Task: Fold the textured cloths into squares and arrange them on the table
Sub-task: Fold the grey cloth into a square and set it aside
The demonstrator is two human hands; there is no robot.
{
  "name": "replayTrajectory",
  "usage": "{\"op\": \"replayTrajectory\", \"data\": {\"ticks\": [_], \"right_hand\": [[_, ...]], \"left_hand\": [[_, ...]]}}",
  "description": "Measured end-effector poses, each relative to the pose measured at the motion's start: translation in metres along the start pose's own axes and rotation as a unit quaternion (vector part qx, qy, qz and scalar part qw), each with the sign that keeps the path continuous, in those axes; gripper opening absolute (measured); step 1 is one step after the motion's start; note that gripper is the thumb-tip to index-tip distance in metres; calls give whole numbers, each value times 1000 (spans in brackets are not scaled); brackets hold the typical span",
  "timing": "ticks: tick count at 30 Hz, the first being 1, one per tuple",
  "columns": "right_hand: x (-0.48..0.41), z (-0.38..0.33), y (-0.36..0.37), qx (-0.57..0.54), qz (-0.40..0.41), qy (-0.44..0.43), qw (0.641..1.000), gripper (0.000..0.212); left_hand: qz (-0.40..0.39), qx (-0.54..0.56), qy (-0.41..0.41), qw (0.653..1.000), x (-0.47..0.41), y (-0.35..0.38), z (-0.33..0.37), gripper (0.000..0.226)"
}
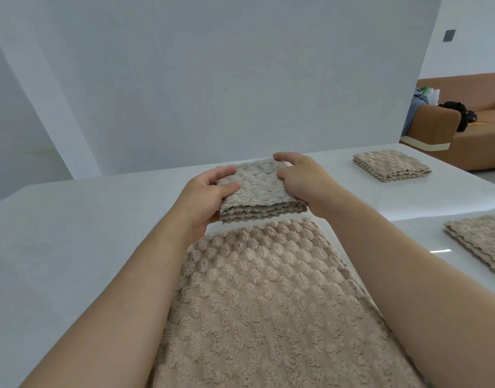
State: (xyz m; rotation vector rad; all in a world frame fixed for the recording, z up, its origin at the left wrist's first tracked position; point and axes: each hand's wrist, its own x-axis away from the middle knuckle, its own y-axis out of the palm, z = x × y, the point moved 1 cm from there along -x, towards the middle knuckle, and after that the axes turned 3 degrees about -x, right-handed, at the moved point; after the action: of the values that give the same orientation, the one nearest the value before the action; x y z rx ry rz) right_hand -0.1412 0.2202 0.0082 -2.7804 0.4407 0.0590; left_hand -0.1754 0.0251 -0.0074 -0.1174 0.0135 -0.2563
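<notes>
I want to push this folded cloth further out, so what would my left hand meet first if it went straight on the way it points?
Apart from the folded cloth it grips, your left hand looks to have only bare table ahead, then the white wall panel; depth is unclear.

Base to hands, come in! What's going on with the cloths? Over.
Left hand and right hand grip the folded cloth. Flat cloth lies nearer. Far finished cloth and near finished cloth sit at right. Nothing blocking.
</notes>
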Motion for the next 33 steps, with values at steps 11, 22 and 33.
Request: {"op": "replayTrajectory", "data": {"ticks": [11,22,33], "right_hand": [[-9,17,-1,-38,-76,83,993,20],[-70,16,32,171,-140,5,975,52],[-144,47,79,409,-111,-63,904,41]], "left_hand": [[4,12,-60,998,1,-1,-10,28],[0,-153,-41,987,-65,-23,-10,54],[27,-389,34,920,-144,-30,-40,58]]}}
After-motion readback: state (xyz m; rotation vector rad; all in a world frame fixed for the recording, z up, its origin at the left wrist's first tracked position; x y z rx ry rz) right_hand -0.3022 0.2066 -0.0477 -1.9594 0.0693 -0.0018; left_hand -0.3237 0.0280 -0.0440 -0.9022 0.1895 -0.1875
